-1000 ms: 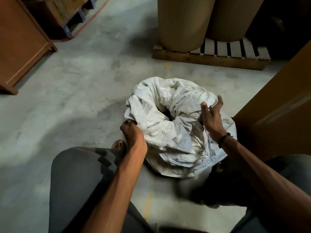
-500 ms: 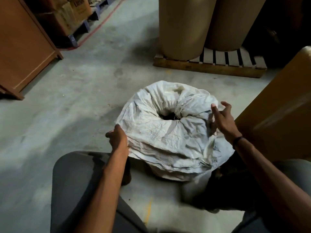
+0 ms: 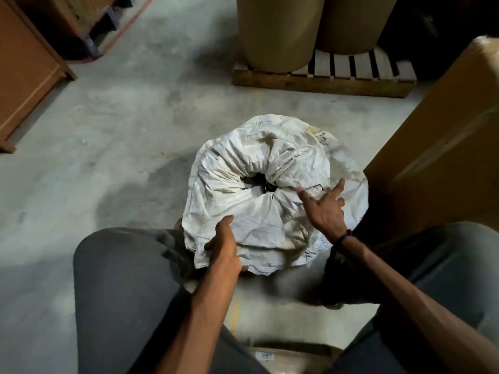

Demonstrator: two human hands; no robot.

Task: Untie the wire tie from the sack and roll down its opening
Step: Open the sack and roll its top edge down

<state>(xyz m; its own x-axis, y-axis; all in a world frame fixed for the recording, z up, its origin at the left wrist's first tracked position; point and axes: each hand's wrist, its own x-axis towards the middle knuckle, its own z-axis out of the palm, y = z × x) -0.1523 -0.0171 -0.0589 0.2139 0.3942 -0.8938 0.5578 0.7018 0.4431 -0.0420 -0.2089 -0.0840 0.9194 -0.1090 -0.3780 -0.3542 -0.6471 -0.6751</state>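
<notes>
A white woven sack (image 3: 243,168) stands on the concrete floor between my knees. Its top is rolled down into a thick ring around a dark hole (image 3: 256,182). My left hand (image 3: 224,244) grips the near left edge of the roll, thumb on top. My right hand (image 3: 325,207) rests on the right side of the roll with its fingers spread, holding nothing. I see no wire tie plainly; a thin dark strand at the hole's edge is too small to identify.
A wooden pallet (image 3: 318,82) with two big brown paper rolls (image 3: 280,31) stands behind the sack. A large cardboard box (image 3: 442,147) is close on the right. A brown cabinet (image 3: 24,76) stands at the left. My knees in grey trousers (image 3: 127,287) flank the sack.
My left hand slid from the sack's left side round to its near edge. My right hand moved off the right flank onto the roll and spread its fingers. The roll looks flatter.
</notes>
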